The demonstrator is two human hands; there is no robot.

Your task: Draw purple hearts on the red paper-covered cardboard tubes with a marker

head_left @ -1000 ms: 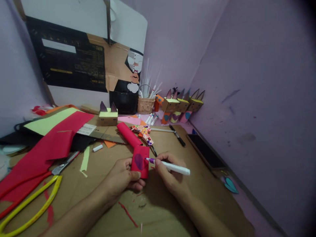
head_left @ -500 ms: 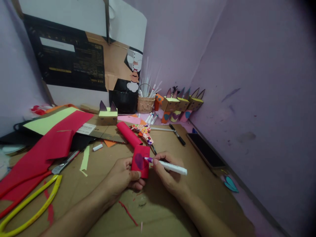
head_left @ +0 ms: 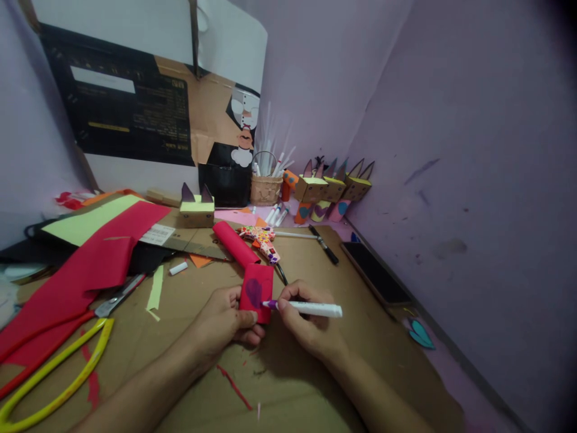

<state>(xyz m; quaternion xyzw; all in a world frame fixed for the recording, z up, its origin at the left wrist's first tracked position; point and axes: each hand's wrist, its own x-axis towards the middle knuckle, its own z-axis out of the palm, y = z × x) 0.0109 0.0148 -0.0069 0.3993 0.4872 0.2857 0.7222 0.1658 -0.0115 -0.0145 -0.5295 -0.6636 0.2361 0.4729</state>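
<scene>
Between the thumb and fingers of my left hand (head_left: 229, 319) is a small red paper piece (head_left: 265, 279), held up above the cardboard. A dark purple heart-like shape (head_left: 253, 293) is coloured on its face. My right hand (head_left: 311, 316) grips a white marker (head_left: 315, 309) with a purple tip end. The marker's tip touches or nearly touches the lower right edge of the purple shape. Just behind the red piece lies a rolled red paper tube (head_left: 235, 243), beside a flower-patterned glue gun (head_left: 265, 240).
Red-and-yellow-handled scissors (head_left: 101, 325) and red paper sheets (head_left: 108, 264) lie at the left. A cardboard box head with ears (head_left: 197, 213), a basket of glue sticks (head_left: 265, 189) and several animal figures stand behind. A phone (head_left: 374, 273) rests at the right, near a blue heart (head_left: 421, 334).
The marker tip has moved down along the purple shape's right edge, and the marker now lies more level. My left hand and the red piece stay almost in place.
</scene>
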